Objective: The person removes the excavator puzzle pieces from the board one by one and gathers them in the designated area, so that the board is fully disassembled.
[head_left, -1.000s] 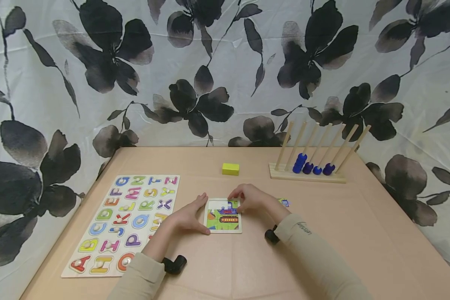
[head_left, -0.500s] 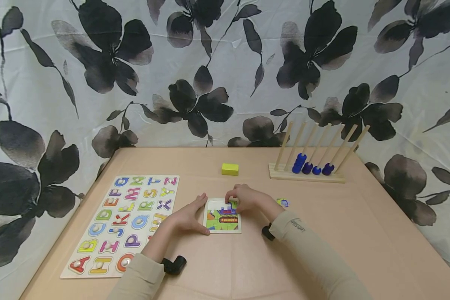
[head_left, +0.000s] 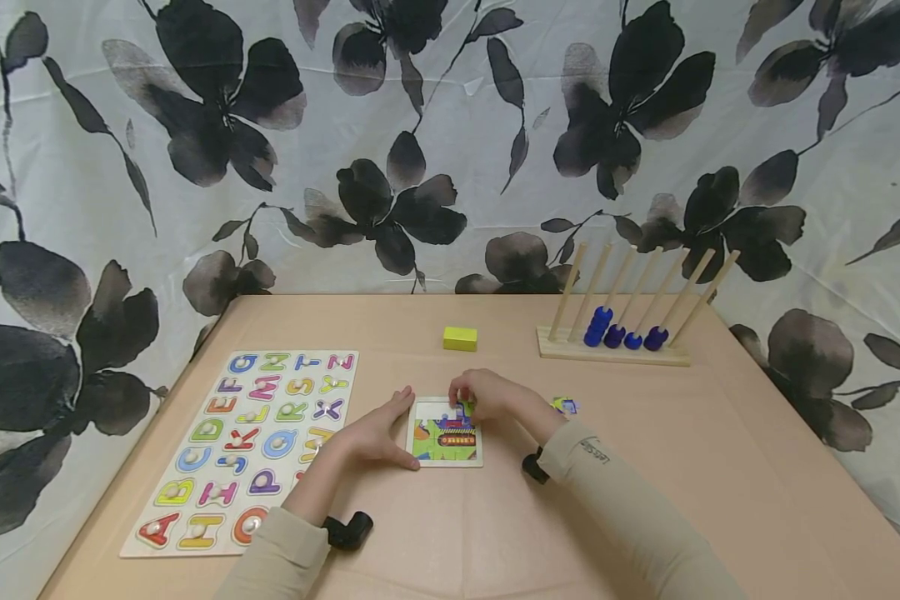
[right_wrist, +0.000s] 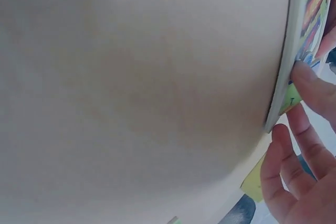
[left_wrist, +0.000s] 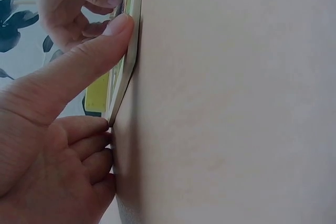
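A small jigsaw puzzle board with a white frame lies mid-table, showing a colourful vehicle on green. My left hand grips its left side, thumb at the near corner and fingers at the far one. In the left wrist view that thumb presses on the frame's edge. At the board's far right corner, my right hand pinches a green puzzle piece, which sits in or on the corner; its exact seating is partly hidden by the fingers. Another puzzle piece lies loose, right of the board.
An alphabet peg board lies at the left, partly under the left forearm. A yellow block sits behind the puzzle. At the back right stands a wooden peg rack with blue beads. A floral cloth hangs behind the table.
My right hand has shifted slightly left at the board's far right corner, its fingers changing position over the piece. The left hand and the board stay nearly still.
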Motion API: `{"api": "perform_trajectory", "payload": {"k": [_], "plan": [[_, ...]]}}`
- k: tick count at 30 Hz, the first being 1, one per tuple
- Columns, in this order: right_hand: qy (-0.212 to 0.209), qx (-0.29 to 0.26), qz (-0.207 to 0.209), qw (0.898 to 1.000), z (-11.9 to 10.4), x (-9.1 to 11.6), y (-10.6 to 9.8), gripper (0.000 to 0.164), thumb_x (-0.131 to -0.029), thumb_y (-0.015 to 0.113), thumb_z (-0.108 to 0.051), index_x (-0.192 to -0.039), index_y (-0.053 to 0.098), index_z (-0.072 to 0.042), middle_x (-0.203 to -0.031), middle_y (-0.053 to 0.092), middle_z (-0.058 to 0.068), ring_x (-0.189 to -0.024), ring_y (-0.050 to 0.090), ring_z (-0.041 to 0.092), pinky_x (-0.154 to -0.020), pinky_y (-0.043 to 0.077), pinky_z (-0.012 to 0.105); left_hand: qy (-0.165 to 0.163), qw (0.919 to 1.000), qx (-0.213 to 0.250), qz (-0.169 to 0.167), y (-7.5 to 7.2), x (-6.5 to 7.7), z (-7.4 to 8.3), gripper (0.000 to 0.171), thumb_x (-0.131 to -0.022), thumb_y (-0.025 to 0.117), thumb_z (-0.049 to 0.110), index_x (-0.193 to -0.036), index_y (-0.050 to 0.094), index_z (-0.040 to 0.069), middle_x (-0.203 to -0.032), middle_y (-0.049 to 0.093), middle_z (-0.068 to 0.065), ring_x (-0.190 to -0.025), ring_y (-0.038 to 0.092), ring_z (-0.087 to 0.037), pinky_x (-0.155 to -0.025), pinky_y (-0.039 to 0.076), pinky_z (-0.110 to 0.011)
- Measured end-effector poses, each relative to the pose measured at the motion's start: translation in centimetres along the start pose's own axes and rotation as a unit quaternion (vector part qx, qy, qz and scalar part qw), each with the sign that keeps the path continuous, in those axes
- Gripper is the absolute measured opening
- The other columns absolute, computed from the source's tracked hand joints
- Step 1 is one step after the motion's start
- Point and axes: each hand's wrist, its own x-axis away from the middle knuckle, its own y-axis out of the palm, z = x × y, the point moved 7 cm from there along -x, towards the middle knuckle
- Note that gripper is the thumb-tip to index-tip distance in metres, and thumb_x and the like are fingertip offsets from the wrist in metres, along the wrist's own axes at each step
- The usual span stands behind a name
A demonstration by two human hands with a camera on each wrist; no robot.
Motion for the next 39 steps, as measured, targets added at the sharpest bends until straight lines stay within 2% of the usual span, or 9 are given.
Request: {"api": "perform_trajectory", "payload": {"k": [5, 14, 21, 30, 39], "plan": [[-0.012, -0.025, 0.016, 0.999, 0.1, 0.1, -0.4, 0.026, -0.073, 0.073, 0.003, -0.091, 0.066, -0.013, -0.087, 0.057, 0.001, -0.082, 0.051, 0.02, -0.072, 0.048, 0.027, -0.001, 1.0, 0.003, 0.003, 0.0, 0.0, 0.0, 0.108, -0.062, 0.085, 0.027, -0.143, 0.02, -0.003, -0.151, 0.011, -0.015, -0.138, 0.006, -0.03, -0.11, 0.013, -0.043], [-0.008, -0.034, 0.025, 0.999, 0.4, 0.1, -0.2, 0.03, -0.073, 0.074, -0.001, -0.098, 0.064, -0.013, -0.088, 0.055, 0.001, -0.082, 0.051, 0.019, -0.071, 0.047, 0.026, -0.002, 1.0, 0.008, 0.004, 0.1, 0.0, -0.2, 0.109, -0.062, 0.085, 0.027, -0.143, 0.02, -0.003, -0.151, 0.011, -0.015, -0.138, 0.006, -0.03, -0.11, 0.013, -0.044], [-0.015, -0.056, 0.057, 0.997, 0.6, 1.0, -1.3, 0.033, -0.069, 0.076, -0.001, -0.098, 0.062, -0.009, -0.087, 0.056, 0.005, -0.081, 0.052, 0.022, -0.07, 0.046, 0.027, -0.003, 1.0, 0.006, 0.003, 0.0, -0.1, -0.1, 0.109, -0.062, 0.085, 0.027, -0.143, 0.02, -0.003, -0.151, 0.011, -0.015, -0.138, 0.006, -0.03, -0.11, 0.012, -0.044], [-0.029, -0.061, 0.092, 0.993, 2.0, 3.2, -3.0, 0.032, -0.066, 0.079, -0.004, -0.094, 0.064, -0.006, -0.087, 0.057, 0.004, -0.08, 0.053, 0.02, -0.069, 0.047, 0.027, -0.003, 1.0, 0.008, 0.003, 0.0, 0.1, -0.1, 0.109, -0.061, 0.085, 0.026, -0.143, 0.02, -0.003, -0.151, 0.011, -0.015, -0.138, 0.005, -0.031, -0.11, 0.012, -0.044], [-0.004, -0.052, 0.103, 0.993, 4.9, 6.2, -4.8, 0.031, -0.068, 0.077, -0.004, -0.096, 0.064, -0.005, -0.088, 0.058, 0.003, -0.082, 0.055, 0.02, -0.07, 0.05, 0.03, 0.001, 1.0, 0.002, 0.003, 0.0, 0.1, 0.1, 0.108, -0.062, 0.085, 0.025, -0.143, 0.019, -0.004, -0.151, 0.011, -0.016, -0.138, 0.005, -0.031, -0.11, 0.012, -0.044]]}}
